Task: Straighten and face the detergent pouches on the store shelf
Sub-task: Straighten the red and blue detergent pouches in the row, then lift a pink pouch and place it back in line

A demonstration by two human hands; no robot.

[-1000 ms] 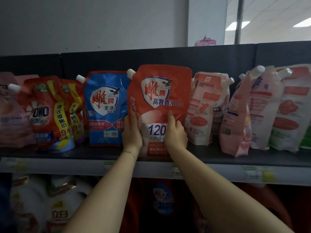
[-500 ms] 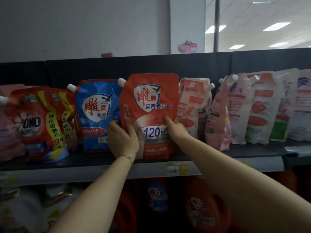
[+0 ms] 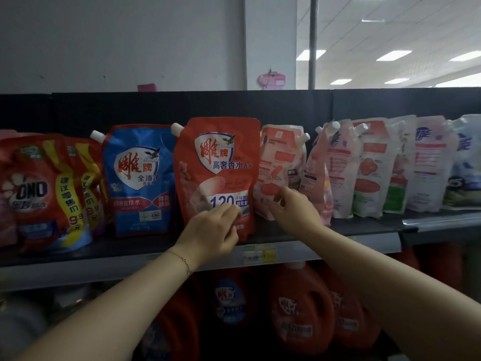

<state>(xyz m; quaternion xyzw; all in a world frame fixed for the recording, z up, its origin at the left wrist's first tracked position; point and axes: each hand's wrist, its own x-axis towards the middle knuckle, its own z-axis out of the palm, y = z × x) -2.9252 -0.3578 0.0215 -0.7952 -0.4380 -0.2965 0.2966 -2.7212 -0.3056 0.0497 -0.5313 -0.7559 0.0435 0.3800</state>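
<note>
A red detergent pouch (image 3: 221, 157) stands upright on the dark shelf (image 3: 351, 244), label facing me. My left hand (image 3: 210, 230) is in front of its lower part, fingers loosely curled, fingertips at the "120" label. My right hand (image 3: 294, 211) is off the red pouch, and its loosely bent fingers reach the lower front of the pale pink pouch (image 3: 279, 162) beside it. That pouch shows its back and leans slightly. A blue pouch (image 3: 138, 178) stands facing me on the left of the red one.
Red-and-yellow pouches (image 3: 39, 194) fill the shelf's left end. Right of the pale one, a pink pouch (image 3: 317, 178) stands turned edge-on, then several white pouches (image 3: 372, 168) lean together. Red detergent bottles (image 3: 299, 308) stand on the shelf below. A price tag (image 3: 257, 252) hangs on the rail.
Both hands have left the sides of the red pouch. My left hand moved right across its front; my right hand moved right to the pale pink pouch. The view shifted right.
</note>
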